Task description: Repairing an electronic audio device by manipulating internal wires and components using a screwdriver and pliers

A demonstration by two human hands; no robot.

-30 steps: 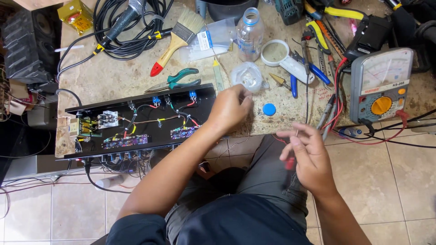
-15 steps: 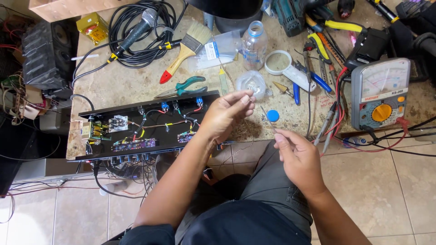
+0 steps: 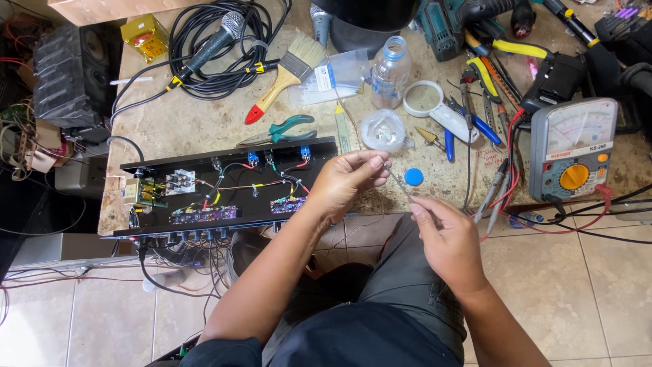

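Note:
My left hand (image 3: 345, 182) and my right hand (image 3: 447, 238) meet over the table's front edge, pinching the two ends of a thin grey wire (image 3: 398, 182) that runs slanted between their fingertips. Just left of my left hand lies a long black electronics chassis (image 3: 224, 187) with circuit boards and coloured wires. A blue bottle cap (image 3: 413, 177) lies on the table just beyond the wire. A small clear plastic bag (image 3: 382, 129) sits behind my left hand.
On the stone table (image 3: 183, 122): an analogue multimeter (image 3: 572, 158) with red and black leads at right, a clear plastic bottle (image 3: 390, 68), a paintbrush (image 3: 285, 78), green-handled pliers (image 3: 285, 129), a microphone with coiled cable (image 3: 217, 44), several hand tools. Tiled floor below.
The view has shifted so the table sits lower in frame. My right hand rose from my lap toward the left hand; both now hold the thin wire between them.

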